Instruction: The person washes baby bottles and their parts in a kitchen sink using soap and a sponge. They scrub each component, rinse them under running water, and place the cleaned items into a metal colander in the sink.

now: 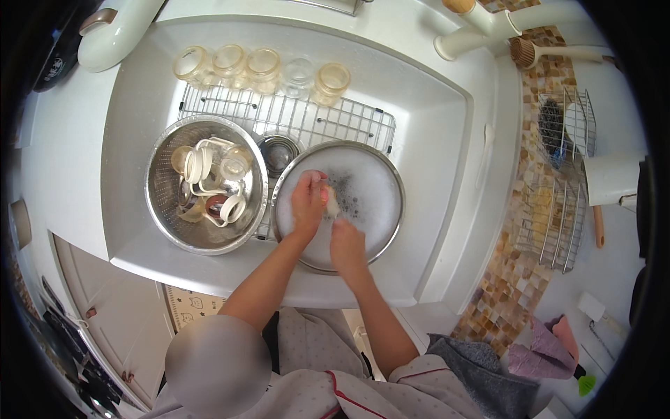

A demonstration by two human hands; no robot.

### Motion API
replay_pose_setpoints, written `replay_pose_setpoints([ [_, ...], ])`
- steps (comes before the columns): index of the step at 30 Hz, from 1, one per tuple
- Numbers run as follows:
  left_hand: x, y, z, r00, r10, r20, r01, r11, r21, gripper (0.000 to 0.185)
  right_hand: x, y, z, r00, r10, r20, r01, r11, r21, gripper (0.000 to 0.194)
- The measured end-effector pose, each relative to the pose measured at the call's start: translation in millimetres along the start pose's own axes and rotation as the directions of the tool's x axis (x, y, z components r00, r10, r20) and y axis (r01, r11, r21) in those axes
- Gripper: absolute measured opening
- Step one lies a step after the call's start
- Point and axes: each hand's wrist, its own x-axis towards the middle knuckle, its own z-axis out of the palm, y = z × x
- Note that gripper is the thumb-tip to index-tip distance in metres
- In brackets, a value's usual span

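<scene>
Above a round metal basin (pixel 402 201) of sudsy water, my left hand (pixel 308 204) is closed around a small item with a pink part (pixel 324 196), perhaps a bottle part. My right hand (pixel 347 243) grips something thin, mostly hidden in the fist, whose white, foamy end (pixel 333 208) meets the item at my left fingers. To the left, a perforated steel colander (pixel 157 209) holds white handled bottle rings (pixel 194 165), a brown-red ring (pixel 215 206) and clear domed pieces (pixel 235 166).
Several clear and yellowish jars (pixel 263 70) line the sink's far side. A wire rack (pixel 356 112) lies on the sink floor, with a dark drain (pixel 279 155) between colander and basin. A faucet (pixel 479 34) and wire baskets (pixel 555 225) stand to the right.
</scene>
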Motion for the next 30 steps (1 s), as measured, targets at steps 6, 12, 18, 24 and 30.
replay_pose_setpoints([
  [6, -1, 1, 1, 0.997, 0.001, 0.084, 0.014, 0.985, -0.169, 0.016, 6, 13, -18, 0.995, -0.064, 0.081, 0.072, 0.992, -0.100, 0.023],
  [12, -1, 11, 4, 0.981, -0.031, 0.191, 0.046, 0.996, -0.077, 0.016, 17, 20, -24, 0.995, -0.095, 0.032, 0.094, 0.995, 0.029, 0.024],
  [18, 0, 16, 5, 0.975, -0.174, 0.140, 0.185, 0.980, -0.068, 0.024, 27, 28, -9, 0.992, 0.124, 0.023, -0.123, 0.906, 0.406, 0.023],
  [24, -5, 18, 8, 0.948, -0.307, 0.077, 0.317, 0.921, -0.226, 0.029, 16, 25, 15, 0.965, 0.175, -0.193, -0.042, 0.836, 0.547, 0.022],
  [30, -15, 24, 14, 0.763, -0.576, 0.293, 0.582, 0.417, -0.698, 0.023, 16, 6, 16, 0.922, 0.131, -0.365, 0.057, 0.886, 0.460, 0.023],
])
